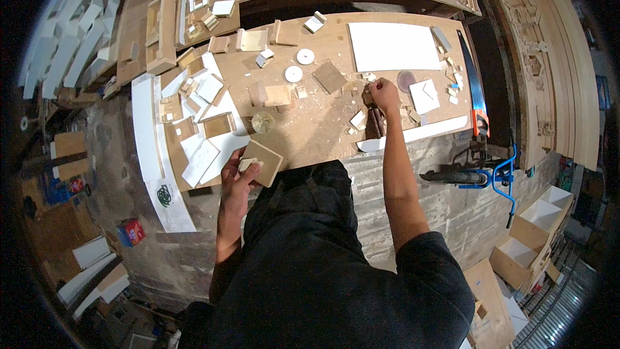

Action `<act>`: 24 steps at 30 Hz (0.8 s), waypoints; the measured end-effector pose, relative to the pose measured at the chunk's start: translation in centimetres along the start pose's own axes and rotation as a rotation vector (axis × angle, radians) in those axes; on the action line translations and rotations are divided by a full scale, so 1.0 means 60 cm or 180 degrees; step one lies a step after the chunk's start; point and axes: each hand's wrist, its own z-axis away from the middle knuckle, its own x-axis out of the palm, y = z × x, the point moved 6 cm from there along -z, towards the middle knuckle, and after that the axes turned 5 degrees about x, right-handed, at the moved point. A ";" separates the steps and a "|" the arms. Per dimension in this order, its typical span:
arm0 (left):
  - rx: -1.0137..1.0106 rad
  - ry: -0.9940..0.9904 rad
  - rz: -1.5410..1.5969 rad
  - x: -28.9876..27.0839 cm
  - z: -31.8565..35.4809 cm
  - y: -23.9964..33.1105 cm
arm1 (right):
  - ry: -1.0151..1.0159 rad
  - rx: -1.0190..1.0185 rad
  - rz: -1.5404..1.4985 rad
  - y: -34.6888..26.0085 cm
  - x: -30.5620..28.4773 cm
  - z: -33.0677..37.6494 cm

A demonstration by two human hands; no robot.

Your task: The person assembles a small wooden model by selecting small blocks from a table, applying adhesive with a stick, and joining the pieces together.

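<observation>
Left hand: fingers grip tan rectangular wooden board. Right hand: fingers curled, contents unclear, near dark-brown elongated object, light-brown wooden table.

held board: tan | large panel: white | saw handle: orange | T-shirt: black

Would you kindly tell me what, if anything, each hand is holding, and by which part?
The left hand holds a flat wooden piece by its left side. The right hand is curled; whether it grips anything cannot be told.
</observation>
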 end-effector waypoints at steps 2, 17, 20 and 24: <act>0.0030 0.0051 0.0047 0.004 0.000 0.005 | -0.0078 -0.0043 -0.0891 0.010 -0.001 0.007; -0.0041 -0.0211 -0.0102 0.032 -0.013 -0.003 | 0.0408 0.0088 -0.0770 0.029 -0.070 0.059; 0.0009 -0.0146 -0.0075 0.053 -0.013 0.008 | 0.0431 -0.0163 -0.0339 0.029 -0.066 0.046; 0.0064 -0.0030 -0.0042 0.057 -0.011 0.011 | 0.0067 -0.0452 0.0168 -0.008 -0.039 0.033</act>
